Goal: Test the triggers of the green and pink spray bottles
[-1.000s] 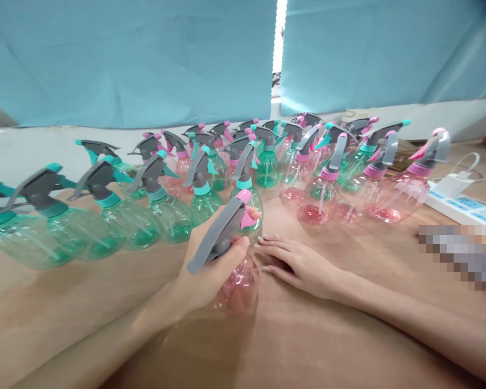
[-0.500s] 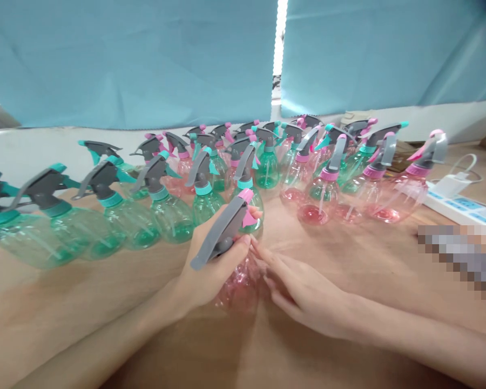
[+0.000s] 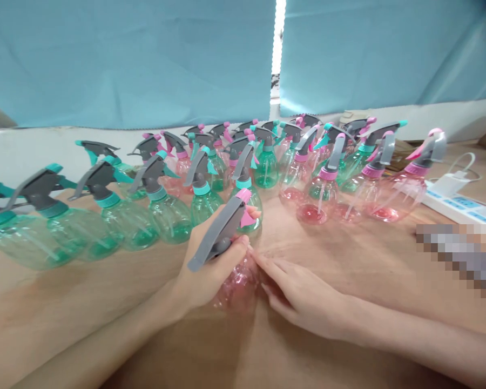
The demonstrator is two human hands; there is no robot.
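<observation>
My left hand (image 3: 210,265) is closed around the neck of a pink spray bottle (image 3: 241,283), just under its grey trigger head (image 3: 218,229) with pink nozzle and trigger. The bottle stands on the table in front of me, its collar covered by my fingers. From the right, my right hand (image 3: 295,289) presses its fingertips against the bottle's shoulder, close to my left thumb. Some of its fingertips are hidden. Just behind the held bottle is a green spray bottle (image 3: 254,222).
A row of green spray bottles (image 3: 172,219) runs to the left. Several pink spray bottles (image 3: 314,208) stand at right, with more mixed ones behind. A white power strip (image 3: 449,202) and a blurred-out patch (image 3: 457,259) lie on the far right. Blue curtains (image 3: 146,65) hang behind.
The view has shifted very slightly. Both hands stay at the pink spray bottle, and the right fingertips sit a little closer against it.
</observation>
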